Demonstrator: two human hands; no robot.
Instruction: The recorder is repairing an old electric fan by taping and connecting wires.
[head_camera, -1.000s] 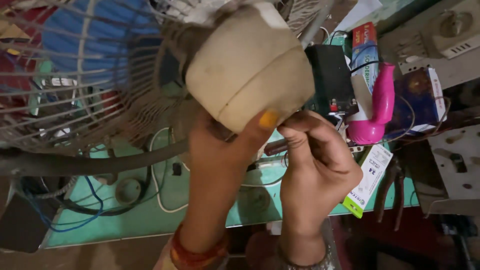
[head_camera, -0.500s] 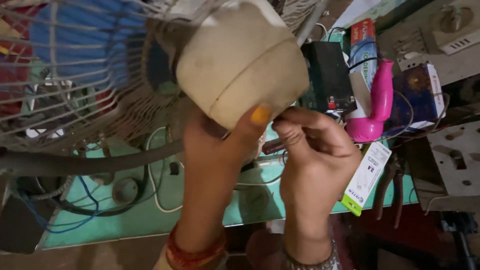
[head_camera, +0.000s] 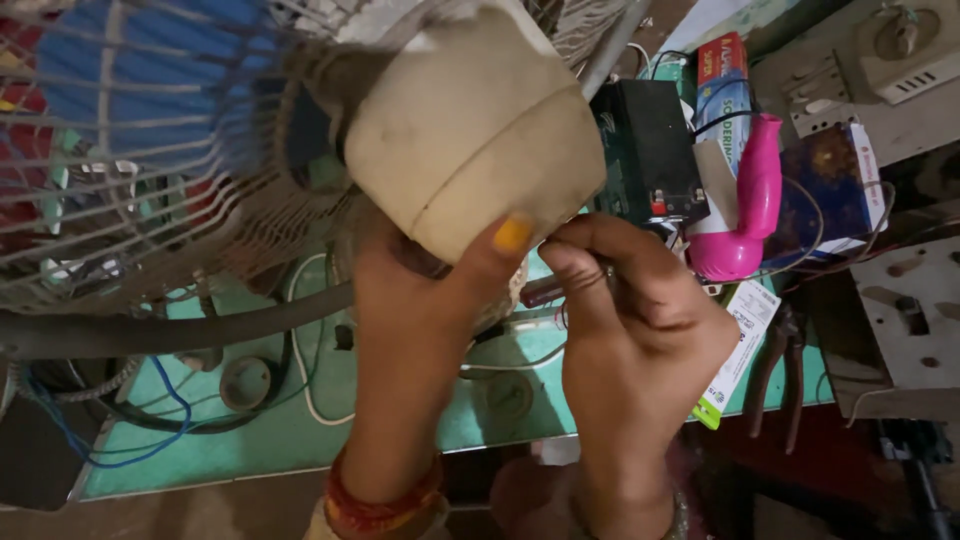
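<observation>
- Green bench top below us, crowded: loose wires, a black box-shaped battery, a pink handled tool, pliers at the right edge.
- Our left hand comes up from under the fan's cream motor housing, thumb pressed on its lower rim, fingers closed round the underside; the wire fan guard and blue blades sit up left.
- Our right hand is pinched shut on a thin wire, thumb and forefinger together, just beside the housing's lower edge.
- A dark red tool shaft shows between the hands (which hand bears it we cannot tell).
- To do this well, we judge: keep the housing braced still on the left, hold the wire close to its end, and work with short, light movements so the strand does not kink or snap.
</observation>
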